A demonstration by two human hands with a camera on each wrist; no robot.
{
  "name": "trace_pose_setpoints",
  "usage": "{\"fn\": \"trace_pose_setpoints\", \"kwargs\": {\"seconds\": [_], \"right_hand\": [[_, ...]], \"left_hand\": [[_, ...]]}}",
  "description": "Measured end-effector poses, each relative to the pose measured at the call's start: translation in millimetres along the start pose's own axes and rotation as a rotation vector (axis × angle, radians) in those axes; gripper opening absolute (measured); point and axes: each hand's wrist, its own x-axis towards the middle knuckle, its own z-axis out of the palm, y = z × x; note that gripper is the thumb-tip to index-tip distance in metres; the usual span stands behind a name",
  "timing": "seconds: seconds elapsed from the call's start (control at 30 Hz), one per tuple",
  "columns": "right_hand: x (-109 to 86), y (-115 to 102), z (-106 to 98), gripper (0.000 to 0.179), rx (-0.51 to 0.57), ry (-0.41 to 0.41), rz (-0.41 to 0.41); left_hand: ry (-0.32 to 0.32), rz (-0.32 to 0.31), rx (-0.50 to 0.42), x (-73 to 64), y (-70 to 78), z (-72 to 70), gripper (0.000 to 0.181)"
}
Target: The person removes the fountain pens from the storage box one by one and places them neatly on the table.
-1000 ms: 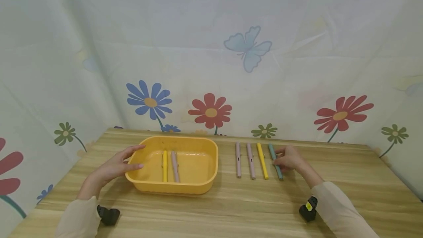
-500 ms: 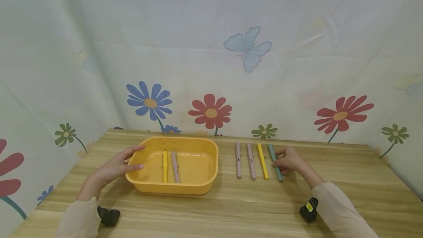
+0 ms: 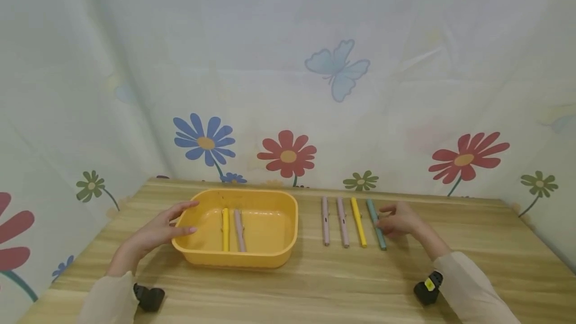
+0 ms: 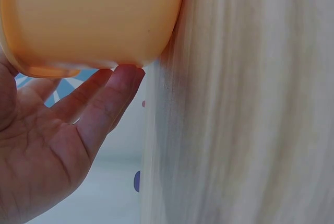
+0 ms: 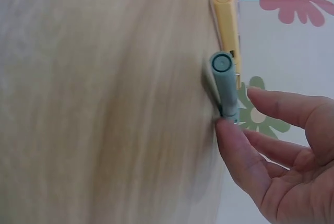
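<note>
My left hand (image 3: 155, 229) holds the left end of a yellow plastic basin (image 3: 234, 260), thumb and index finger over the rim; in the left wrist view, other fingers (image 4: 125, 78) touch the outside of its wall. A yellow pen (image 3: 226, 229) and a pale purple pen (image 3: 239, 231) lie inside. My right hand (image 3: 400, 221) is beside a teal pen (image 3: 376, 225), the rightmost of a row on the table. In the right wrist view its thumb and fingers stand apart, one fingertip right at the teal pen (image 5: 225, 85).
Left of the teal pen lie a yellow pen (image 3: 358, 222) and two pale purple pens, the nearer purple pen (image 3: 343, 222) alongside it. The wooden table (image 3: 288, 294) ends at a flower-printed cloth (image 3: 382, 114) at the back. A black wrist camera (image 3: 150, 298) is on each wrist.
My right hand has loosened its pinch on the teal pen and drawn slightly right; the pen stays lying on the table. The left hand keeps its place on the basin.
</note>
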Motion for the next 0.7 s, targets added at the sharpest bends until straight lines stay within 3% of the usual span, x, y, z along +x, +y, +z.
{"fn": "trace_pose_setpoints", "kwargs": {"seconds": [0.17, 0.37, 0.7], "right_hand": [[-4.0, -1, -4, 0.053, 0.040, 0.002, -0.046], [-11.7, -7, -2, 0.049, -0.015, 0.019, -0.168], [-25.4, -43, 12, 0.048, -0.008, 0.015, -0.284]], "left_hand": [[0.008, 0.017, 0.022, 0.0, -0.4, -1.1, 0.071], [0.005, 0.007, 0.014, -1.0, 0.6, -2.1, 0.072], [0.008, 0.000, 0.026, 0.2, 0.9, -1.1, 0.072]]}}
